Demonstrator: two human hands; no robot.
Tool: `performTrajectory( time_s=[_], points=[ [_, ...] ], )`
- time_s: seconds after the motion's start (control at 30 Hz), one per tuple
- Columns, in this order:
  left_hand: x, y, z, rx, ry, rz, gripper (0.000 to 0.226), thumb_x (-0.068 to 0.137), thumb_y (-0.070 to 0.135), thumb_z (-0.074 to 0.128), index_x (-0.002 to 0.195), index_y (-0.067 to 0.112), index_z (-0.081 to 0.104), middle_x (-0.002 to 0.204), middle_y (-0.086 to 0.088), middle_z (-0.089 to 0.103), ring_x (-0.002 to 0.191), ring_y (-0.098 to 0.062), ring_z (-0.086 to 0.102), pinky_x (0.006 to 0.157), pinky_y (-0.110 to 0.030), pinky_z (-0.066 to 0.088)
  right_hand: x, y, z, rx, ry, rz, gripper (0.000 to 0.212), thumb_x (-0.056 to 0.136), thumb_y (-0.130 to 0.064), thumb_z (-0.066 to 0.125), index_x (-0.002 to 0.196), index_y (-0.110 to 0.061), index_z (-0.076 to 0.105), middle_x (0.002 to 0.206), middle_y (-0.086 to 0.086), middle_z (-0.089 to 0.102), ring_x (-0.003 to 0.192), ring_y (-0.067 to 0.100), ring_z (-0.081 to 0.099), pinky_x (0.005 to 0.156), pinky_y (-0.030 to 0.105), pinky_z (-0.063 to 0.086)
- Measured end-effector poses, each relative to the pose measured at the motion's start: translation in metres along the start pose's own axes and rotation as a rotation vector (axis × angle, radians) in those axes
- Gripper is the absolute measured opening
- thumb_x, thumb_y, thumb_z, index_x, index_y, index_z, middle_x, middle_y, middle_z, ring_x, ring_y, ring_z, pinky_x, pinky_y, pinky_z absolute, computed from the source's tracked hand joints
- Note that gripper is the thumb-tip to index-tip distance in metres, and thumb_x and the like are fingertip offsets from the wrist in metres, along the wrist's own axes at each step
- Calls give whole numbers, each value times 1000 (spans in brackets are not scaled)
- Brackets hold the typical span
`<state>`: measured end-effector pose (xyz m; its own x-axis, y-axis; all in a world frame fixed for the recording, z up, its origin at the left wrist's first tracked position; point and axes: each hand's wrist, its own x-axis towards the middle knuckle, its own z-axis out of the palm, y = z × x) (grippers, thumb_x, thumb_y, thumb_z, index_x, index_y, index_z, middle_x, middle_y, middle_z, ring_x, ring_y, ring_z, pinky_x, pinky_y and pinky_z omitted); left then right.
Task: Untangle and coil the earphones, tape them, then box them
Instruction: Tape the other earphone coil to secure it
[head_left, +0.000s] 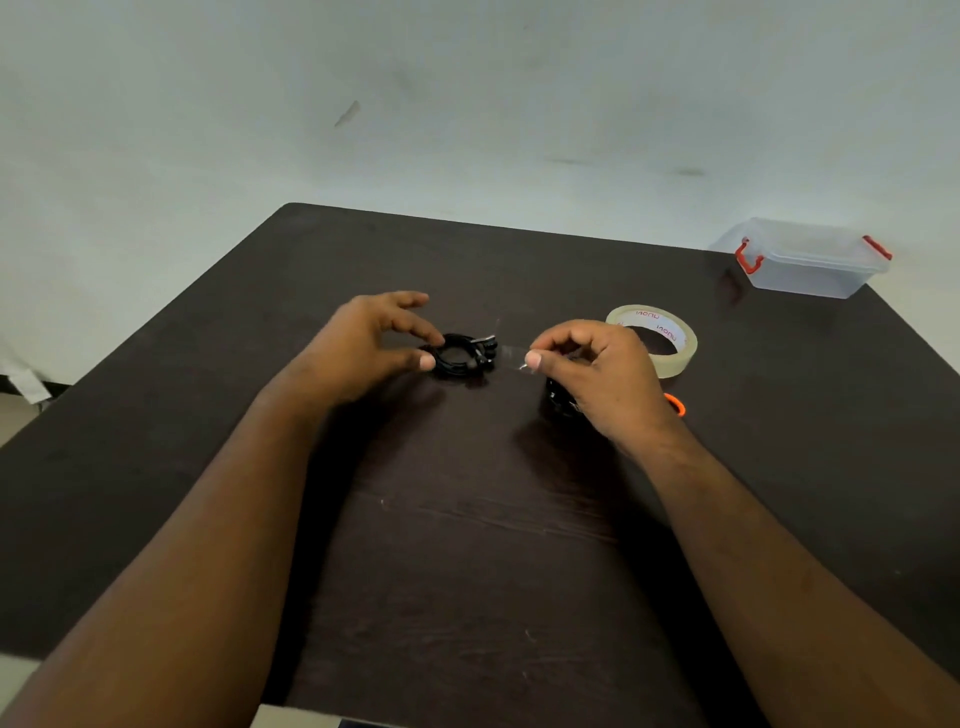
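Observation:
The black earphones (462, 356) lie coiled in a small ring on the dark table (467, 519). My left hand (363, 343) pinches the coil's left side between thumb and forefinger. A clear strip of tape (506, 353) stretches from the coil's right side to my right hand (587, 369), which pinches its free end. The tape roll (670, 358) lies flat just behind my right hand. The clear plastic box (805, 260) with red clips sits at the table's far right corner, its lid on.
A dark object (556, 402) with an orange loop (675, 404) lies under my right hand, mostly hidden. A pale wall stands behind the table. The table's far edge runs close behind the box.

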<state>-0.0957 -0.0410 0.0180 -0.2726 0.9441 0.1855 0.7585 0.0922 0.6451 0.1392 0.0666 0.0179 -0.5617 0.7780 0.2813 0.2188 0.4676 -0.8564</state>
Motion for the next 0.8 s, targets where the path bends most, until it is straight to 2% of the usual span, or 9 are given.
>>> performTrajectory(
  time_s=[0.03,0.1,0.17,0.23,0.33,0.43,0.57,0.7,0.8],
  points=[
    [0,1,3,3,-3,-6,21,79,18,79,98,28,76,141,2,52,130,-11,46,109,-28,29,2,-1,1,52,13,16,12,79,-16,78,79,-26,72,76,-5,70,69,6,61,66,21,50],
    [2,4,14,-54,119,-50,13,85,24,74,98,21,77,126,3,63,119,-10,56,105,-26,37,7,-4,3,127,35,35,16,79,-14,78,87,-25,70,75,-3,72,71,9,65,67,20,49],
    [4,9,26,-109,266,-136,16,90,28,67,97,17,76,101,5,71,96,-8,65,90,-24,49,14,-8,6,156,77,32,19,80,-11,76,90,-25,69,72,-4,72,71,10,66,68,20,48],
    [8,13,36,-85,310,-188,18,91,30,66,100,18,76,90,7,72,84,-5,66,80,-21,51,20,-12,12,203,156,29,20,80,-8,75,87,-24,66,69,-5,70,69,10,64,68,21,48],
    [15,19,45,-65,311,-196,19,90,31,66,103,20,76,95,6,74,87,-5,66,87,-26,53,23,-18,29,348,309,63,18,78,-4,75,84,-18,65,68,-1,67,65,9,62,66,23,49],
    [25,17,49,31,276,-218,21,90,31,65,104,21,76,97,3,75,92,-13,67,88,-31,53,18,-19,46,485,366,116,16,79,-3,74,89,-12,68,68,-1,68,63,7,62,65,22,50],
    [29,11,53,188,231,-218,15,88,25,67,98,27,77,88,2,75,88,-20,67,80,-34,54,13,-17,52,344,346,21,18,81,-8,72,95,-18,69,72,-2,70,67,7,65,64,18,48],
    [30,18,52,202,253,-251,8,85,21,71,81,17,76,77,1,70,79,-19,65,71,-33,54,8,-18,55,323,336,5,16,80,-8,73,88,-19,66,70,-2,69,65,8,64,63,21,48],
    [31,24,54,250,280,-235,33,87,12,65,57,18,53,70,2,55,73,-21,59,59,-31,41,3,-17,59,341,305,14,19,77,-6,75,77,-19,60,65,-2,64,57,6,57,58,23,46]
  ],
)
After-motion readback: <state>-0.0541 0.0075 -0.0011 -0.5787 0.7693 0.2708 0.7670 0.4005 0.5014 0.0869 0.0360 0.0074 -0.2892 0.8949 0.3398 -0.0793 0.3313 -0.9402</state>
